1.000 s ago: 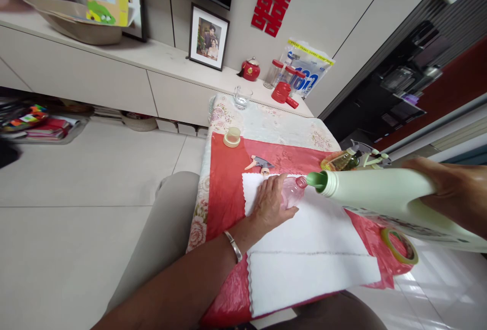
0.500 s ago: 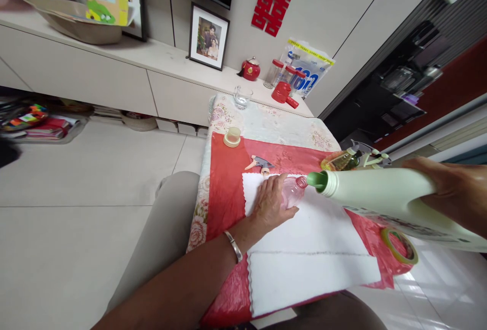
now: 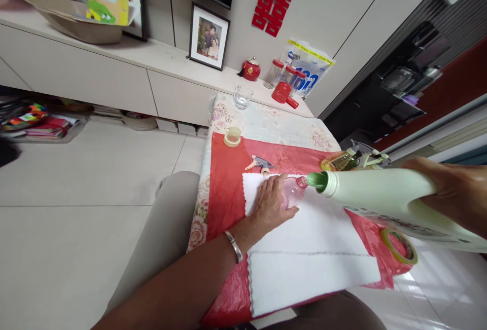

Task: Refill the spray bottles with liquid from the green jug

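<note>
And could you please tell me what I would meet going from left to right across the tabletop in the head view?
Beige cap, grey-and-peach spray head, pink bottle, pale green jug's neck, yellowish tape roll.

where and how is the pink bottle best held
Probably by the wide body of the bottle, from the left, where the left hand is: the narrow neck should be left free, with the jug at it from the right.

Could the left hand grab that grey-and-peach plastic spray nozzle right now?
Probably not as it stands: the left hand is around the clear pink plastic bottle. Otherwise the way looks free; the grey-and-peach spray nozzle lies close by.
</note>
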`<state>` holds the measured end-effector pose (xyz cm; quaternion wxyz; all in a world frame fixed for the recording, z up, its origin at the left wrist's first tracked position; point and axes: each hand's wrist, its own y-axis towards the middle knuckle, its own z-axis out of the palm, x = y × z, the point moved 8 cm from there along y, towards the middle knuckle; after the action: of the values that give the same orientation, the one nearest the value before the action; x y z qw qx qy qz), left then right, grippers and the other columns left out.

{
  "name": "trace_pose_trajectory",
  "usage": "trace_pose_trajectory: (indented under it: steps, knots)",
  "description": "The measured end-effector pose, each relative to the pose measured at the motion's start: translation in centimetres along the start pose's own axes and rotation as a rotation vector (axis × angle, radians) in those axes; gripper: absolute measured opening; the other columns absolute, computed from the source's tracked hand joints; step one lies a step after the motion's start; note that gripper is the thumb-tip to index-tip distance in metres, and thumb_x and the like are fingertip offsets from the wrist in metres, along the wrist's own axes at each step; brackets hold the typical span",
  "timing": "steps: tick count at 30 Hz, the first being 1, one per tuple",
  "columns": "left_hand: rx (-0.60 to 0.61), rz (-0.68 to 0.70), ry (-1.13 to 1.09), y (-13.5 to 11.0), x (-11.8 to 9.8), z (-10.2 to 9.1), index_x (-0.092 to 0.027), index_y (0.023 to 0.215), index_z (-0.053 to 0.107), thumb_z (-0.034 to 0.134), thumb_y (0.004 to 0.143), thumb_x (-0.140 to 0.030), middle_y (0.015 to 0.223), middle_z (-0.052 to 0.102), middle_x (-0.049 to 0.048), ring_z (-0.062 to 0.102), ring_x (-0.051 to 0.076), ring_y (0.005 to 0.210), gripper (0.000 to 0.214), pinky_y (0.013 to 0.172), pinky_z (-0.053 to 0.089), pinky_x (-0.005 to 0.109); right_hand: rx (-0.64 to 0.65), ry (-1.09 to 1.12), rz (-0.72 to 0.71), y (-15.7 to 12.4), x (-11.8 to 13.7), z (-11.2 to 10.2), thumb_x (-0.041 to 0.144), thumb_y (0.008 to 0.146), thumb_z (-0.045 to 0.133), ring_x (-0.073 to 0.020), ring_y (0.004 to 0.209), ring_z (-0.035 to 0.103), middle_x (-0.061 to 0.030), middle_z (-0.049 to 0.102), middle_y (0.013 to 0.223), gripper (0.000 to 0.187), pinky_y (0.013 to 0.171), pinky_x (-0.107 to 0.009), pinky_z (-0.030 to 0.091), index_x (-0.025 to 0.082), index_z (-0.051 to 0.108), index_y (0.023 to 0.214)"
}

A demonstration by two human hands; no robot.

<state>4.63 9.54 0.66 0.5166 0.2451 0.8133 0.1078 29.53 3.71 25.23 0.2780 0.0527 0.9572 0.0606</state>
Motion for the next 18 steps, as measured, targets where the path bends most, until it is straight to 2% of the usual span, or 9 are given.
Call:
trace_pose_trajectory:
  steps: [3,7,13,18]
  knots:
    - [0.002,-0.001,-0.001,0.0,0.06,0.05,-0.024,0.142,0.031,0.083,0.067,-0.028,0.129,0.056,0.011,0.056,0.033,0.121,0.092,0.106,0.047,0.053,0.048,-0.092,0.005,0.02,0.05,0.14,0.055,0.073,0.059,-0.0203,0.057,0.058,0.0043,0.063,0.072,0.044,0.049,-0.025,0.034,0.051,0.06,0.117]
    - [-0.006,0.0,0.002,0.01,0.13,0.14,-0.023,0.143,0.031,0.084,0.067,-0.029,0.129,0.057,0.0117,0.056,0.034,0.121,0.093,0.106,0.046,0.053,0.061,-0.101,0.022,0.05,-0.15,0.06,0.054,0.074,0.057,-0.0205,0.058,0.059,0.0027,0.064,0.075,0.049,0.049,-0.026,0.033,0.048,0.059,0.122]
    - [0.001,-0.008,0.004,0.02,0.12,0.19,-0.024,0.142,0.031,0.084,0.066,-0.028,0.128,0.057,0.0116,0.056,0.034,0.121,0.093,0.106,0.046,0.054,0.114,-0.115,0.07,0.06,-0.32,0.34,0.058,0.072,0.058,-0.0215,0.062,0.059,0.0051,0.063,0.075,0.046,0.052,-0.027,0.035,0.052,0.058,0.118]
    - [0.013,-0.011,-0.001,-0.02,0.11,0.19,-0.024,0.143,0.03,0.083,0.067,-0.029,0.129,0.056,0.0116,0.056,0.034,0.121,0.092,0.106,0.047,0.054,0.148,-0.092,0.078,-0.02,0.24,-0.08,0.054,0.076,0.054,-0.0214,0.064,0.06,0.0053,0.064,0.076,0.042,0.053,-0.029,0.036,0.053,0.058,0.118]
